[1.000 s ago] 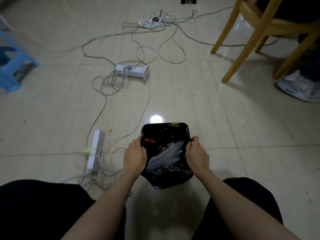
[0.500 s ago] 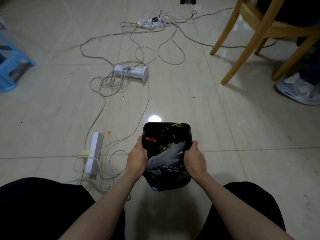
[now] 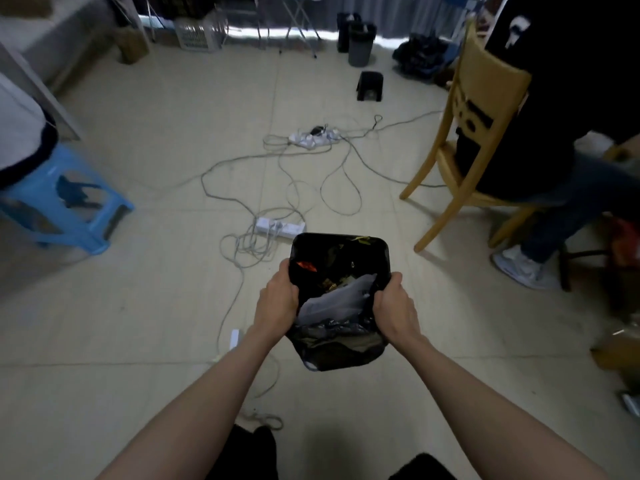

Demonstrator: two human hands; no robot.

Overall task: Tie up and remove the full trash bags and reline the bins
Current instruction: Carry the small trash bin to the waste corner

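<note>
A small black bin lined with a black trash bag [image 3: 341, 348] is held up in front of me, above the tiled floor. Its open top shows rubbish: a crumpled grey plastic piece [image 3: 337, 299] and a red scrap [image 3: 306, 265]. My left hand [image 3: 277, 303] grips the bin's left rim and my right hand [image 3: 394, 308] grips the right rim, fingers curled over the bag's edge. Far off stand other bins: a small black one [image 3: 370, 85] on the floor and a taller grey one [image 3: 361, 43] near the back.
White power strips [image 3: 281, 227] [image 3: 313, 138] and tangled grey cables sprawl across the floor ahead. A wooden chair [image 3: 478, 133] with a seated person in dark clothes is at the right, a blue plastic stool [image 3: 65, 202] at the left. Boxes lie at the right edge.
My view has swung upward and shows the far room now. The bin has risen off the floor, both hands holding its rim as before.
</note>
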